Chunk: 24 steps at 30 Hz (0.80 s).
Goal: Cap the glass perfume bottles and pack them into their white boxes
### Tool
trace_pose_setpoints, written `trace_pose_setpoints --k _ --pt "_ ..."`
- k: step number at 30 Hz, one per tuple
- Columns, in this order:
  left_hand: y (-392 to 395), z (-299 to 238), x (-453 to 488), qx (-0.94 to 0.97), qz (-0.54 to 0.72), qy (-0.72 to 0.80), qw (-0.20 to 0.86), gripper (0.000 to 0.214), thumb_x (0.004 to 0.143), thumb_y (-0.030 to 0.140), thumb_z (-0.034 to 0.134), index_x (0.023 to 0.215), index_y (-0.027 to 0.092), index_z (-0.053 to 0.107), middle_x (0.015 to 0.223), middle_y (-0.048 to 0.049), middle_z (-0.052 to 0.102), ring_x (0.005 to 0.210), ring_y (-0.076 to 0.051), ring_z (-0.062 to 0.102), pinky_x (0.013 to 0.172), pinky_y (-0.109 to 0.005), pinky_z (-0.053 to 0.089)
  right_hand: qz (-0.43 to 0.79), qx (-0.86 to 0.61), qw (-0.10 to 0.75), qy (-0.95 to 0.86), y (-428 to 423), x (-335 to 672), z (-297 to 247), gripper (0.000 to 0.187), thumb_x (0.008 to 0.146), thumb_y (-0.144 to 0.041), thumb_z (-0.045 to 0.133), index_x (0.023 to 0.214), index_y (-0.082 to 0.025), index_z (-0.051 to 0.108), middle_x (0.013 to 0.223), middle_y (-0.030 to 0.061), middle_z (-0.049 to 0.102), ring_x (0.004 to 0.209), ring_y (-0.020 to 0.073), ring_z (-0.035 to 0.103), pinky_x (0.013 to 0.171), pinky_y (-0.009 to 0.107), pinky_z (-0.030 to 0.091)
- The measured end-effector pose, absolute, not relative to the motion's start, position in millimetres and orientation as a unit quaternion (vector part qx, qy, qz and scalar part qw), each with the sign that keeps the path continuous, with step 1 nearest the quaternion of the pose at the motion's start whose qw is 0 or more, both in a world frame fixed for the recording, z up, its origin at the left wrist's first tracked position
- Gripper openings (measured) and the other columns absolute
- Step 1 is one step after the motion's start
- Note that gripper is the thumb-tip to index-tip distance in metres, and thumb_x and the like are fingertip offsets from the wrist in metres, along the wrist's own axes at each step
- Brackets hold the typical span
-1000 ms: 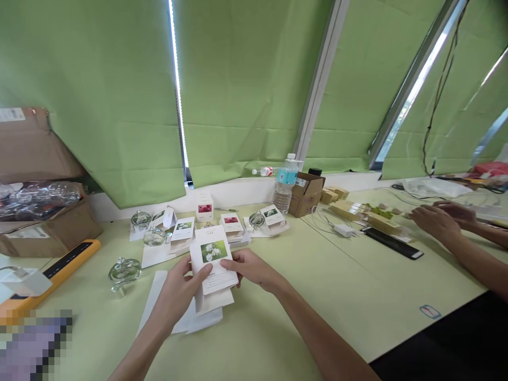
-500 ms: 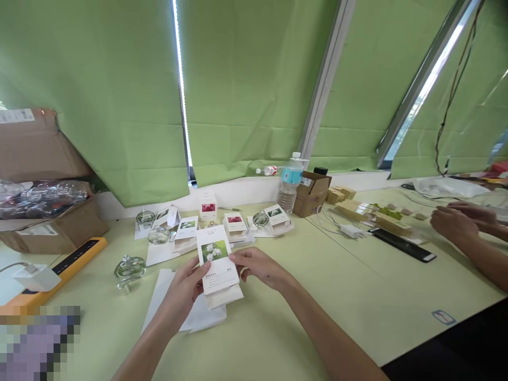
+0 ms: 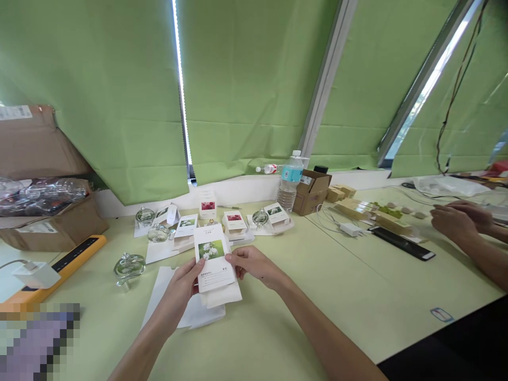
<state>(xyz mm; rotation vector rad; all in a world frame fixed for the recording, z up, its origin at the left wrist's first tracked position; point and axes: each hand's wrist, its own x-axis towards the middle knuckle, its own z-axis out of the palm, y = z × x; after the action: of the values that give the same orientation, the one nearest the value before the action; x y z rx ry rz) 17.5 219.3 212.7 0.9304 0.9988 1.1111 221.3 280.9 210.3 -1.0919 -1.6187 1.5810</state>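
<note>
Single head-worn view, close and wide, facing forward and down over the counter onto the left hand and right hand, green blinds beyond.

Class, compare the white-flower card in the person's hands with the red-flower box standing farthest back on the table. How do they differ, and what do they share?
The white-flower card shows white blossoms against green, while the red-flower box shows red flowers. The card is held up between the left hand and right hand, while the box stands untouched on the table. Both are white with a small rectangular flower photo.
</note>
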Motion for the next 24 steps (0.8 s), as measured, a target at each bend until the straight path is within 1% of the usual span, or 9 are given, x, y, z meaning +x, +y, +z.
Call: trace_pose_setpoints --k 4,8,10,15,19,24 --pt "218.1 216.1 18.1 0.394 0.486 0.43 0.651 0.05 0.084 0.05 0.059 0.122 0.018 0.061 0.12 -0.011 0.067 0.108 -0.027 0.062 0.084 -0.035 0.051 0.588 -0.417 0.314 -0.618 281.6 220.9 208.4 0.047 0.071 -0.06 0.07 0.065 -0.015 0.058 0.06 0.0 0.058 0.056 0.0109 0.053 0.052 0.023 0.041" --pt "216.0 219.0 18.2 0.444 0.463 0.437 0.63 0.054 0.082 0.049 0.063 0.128 0.022 0.057 0.124 -0.0097 0.065 0.109 -0.026 0.062 0.085 -0.035 0.051 0.581 -0.407 0.332 -0.621 281.5 221.6 209.0 0.047 0.074 -0.06 0.067 0.07 -0.014 0.061 0.064 0.0012 0.059 0.058 0.0114 0.054 0.053 0.023 0.042" --pt "215.4 219.4 19.2 0.461 0.456 0.444 0.618 0.056 0.08 0.051 0.063 0.128 0.021 0.057 0.122 -0.01 0.066 0.107 -0.027 0.063 0.083 -0.035 0.052 0.577 -0.407 0.335 -0.624 281.9 221.9 208.9 0.048 0.075 -0.062 0.065 0.071 -0.014 0.062 0.064 0.0014 0.06 0.059 0.0116 0.054 0.054 0.023 0.043" --pt "212.8 221.3 24.1 0.444 0.467 0.47 0.603 0.056 0.077 0.053 0.066 0.121 0.02 0.063 0.112 -0.0102 0.071 0.096 -0.027 0.067 0.075 -0.033 0.052 0.584 -0.4 0.294 -0.642 282.7 221.4 206.2 0.054 0.076 -0.067 0.06 0.066 -0.014 0.06 0.062 0.0008 0.059 0.057 0.0119 0.054 0.054 0.025 0.045" --pt "212.5 220.6 23.7 0.429 0.472 0.442 0.63 0.051 0.078 0.049 0.067 0.12 0.02 0.064 0.108 -0.0095 0.072 0.093 -0.026 0.067 0.076 -0.033 0.052 0.57 -0.409 0.294 -0.649 281.4 219.9 205.4 0.055 0.073 -0.068 0.061 0.066 -0.014 0.061 0.061 -0.0001 0.059 0.054 0.0108 0.052 0.051 0.023 0.042" --pt "214.5 216.5 20.2 0.42 0.472 0.417 0.654 0.049 0.081 0.045 0.065 0.123 0.02 0.062 0.111 -0.0098 0.071 0.095 -0.025 0.067 0.079 -0.032 0.051 0.556 -0.424 0.303 -0.647 280.0 218.5 205.9 0.055 0.071 -0.069 0.062 0.066 -0.014 0.062 0.059 -0.0002 0.058 0.054 0.0109 0.051 0.05 0.023 0.039"
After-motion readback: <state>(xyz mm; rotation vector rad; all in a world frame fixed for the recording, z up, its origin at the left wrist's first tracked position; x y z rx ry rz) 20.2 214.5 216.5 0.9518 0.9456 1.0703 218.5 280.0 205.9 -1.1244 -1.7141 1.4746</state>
